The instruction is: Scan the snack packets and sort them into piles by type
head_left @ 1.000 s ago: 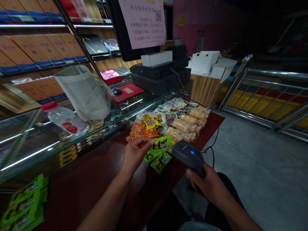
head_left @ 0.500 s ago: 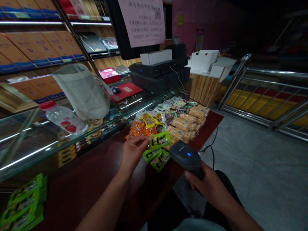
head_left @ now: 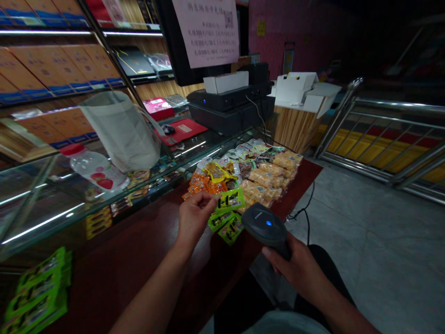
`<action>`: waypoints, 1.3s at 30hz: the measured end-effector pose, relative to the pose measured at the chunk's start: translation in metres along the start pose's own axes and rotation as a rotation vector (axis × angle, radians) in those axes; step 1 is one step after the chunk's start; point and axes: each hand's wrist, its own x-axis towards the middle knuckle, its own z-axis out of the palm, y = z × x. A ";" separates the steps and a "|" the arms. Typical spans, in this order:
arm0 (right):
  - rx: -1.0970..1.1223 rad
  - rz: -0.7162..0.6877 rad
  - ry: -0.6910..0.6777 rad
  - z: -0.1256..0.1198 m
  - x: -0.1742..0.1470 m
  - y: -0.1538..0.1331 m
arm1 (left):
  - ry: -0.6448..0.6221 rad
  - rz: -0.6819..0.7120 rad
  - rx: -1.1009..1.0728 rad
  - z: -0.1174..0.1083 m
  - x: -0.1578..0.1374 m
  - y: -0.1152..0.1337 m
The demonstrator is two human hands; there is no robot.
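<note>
Between the thumb and fingers of my left hand [head_left: 196,215] is the edge of a green snack packet [head_left: 229,200], held above the dark red tabletop [head_left: 139,260]. Under it lie more green packets [head_left: 232,229]. My right hand [head_left: 295,264] is wrapped round the handle of a black barcode scanner [head_left: 266,225] with a blue light on top. Its head points toward the held packet. Just beyond are orange packets [head_left: 200,183], yellow packets [head_left: 216,171] and clear-wrapped pale yellow snacks [head_left: 266,178].
A stack of green packets [head_left: 41,292] lies at the near left. On the glass counter [head_left: 79,208] stand a clear bottle with a red cap [head_left: 97,171] and a pale bag [head_left: 121,132]. Behind are a monitor with a paper notice [head_left: 210,32] and a metal railing [head_left: 389,139].
Both hands keep their holds. The scanner has shifted slightly left, toward the green packet. The packet in my left hand has moved only a little.
</note>
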 end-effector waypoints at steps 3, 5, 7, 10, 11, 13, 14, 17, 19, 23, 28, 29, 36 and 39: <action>0.003 -0.003 -0.008 0.000 -0.001 0.001 | 0.007 -0.008 -0.012 0.001 0.000 -0.001; 0.000 -0.004 -0.006 0.000 -0.001 0.002 | 0.013 -0.005 -0.021 0.001 0.000 -0.001; 0.000 -0.007 0.000 0.000 -0.001 0.002 | 0.022 0.010 -0.024 0.000 0.000 -0.001; 0.014 -0.015 0.000 0.000 -0.001 0.002 | 0.019 0.016 -0.033 0.000 -0.001 -0.001; 0.019 -0.018 -0.003 0.000 -0.002 0.002 | 0.015 0.013 -0.041 0.000 -0.001 -0.001; 0.029 -0.022 -0.010 0.000 -0.002 0.002 | 0.016 0.011 -0.056 -0.001 -0.001 -0.001; 0.034 -0.021 -0.014 0.000 -0.002 0.001 | 0.018 0.019 -0.059 -0.001 -0.001 -0.001; 0.044 -0.008 -0.020 0.000 -0.002 0.001 | 0.028 0.054 -0.038 -0.001 -0.002 0.000; 0.046 -0.004 -0.013 0.000 -0.002 0.000 | 0.035 0.071 -0.028 -0.002 -0.003 0.001; 0.047 -0.021 -0.012 0.000 -0.002 0.000 | 0.045 0.088 -0.017 -0.002 -0.003 0.002; 0.039 -0.031 0.001 0.001 -0.004 0.000 | 0.058 0.086 -0.007 -0.001 -0.002 -0.002; 0.037 -0.032 0.003 0.001 -0.004 -0.001 | 0.058 0.077 -0.010 -0.001 -0.001 -0.003; 0.029 -0.026 0.021 -0.001 -0.003 -0.001 | 0.044 0.067 -0.018 0.001 -0.002 -0.007; 0.065 0.009 -0.001 -0.001 -0.004 -0.002 | 0.046 0.096 0.014 0.000 -0.002 -0.005</action>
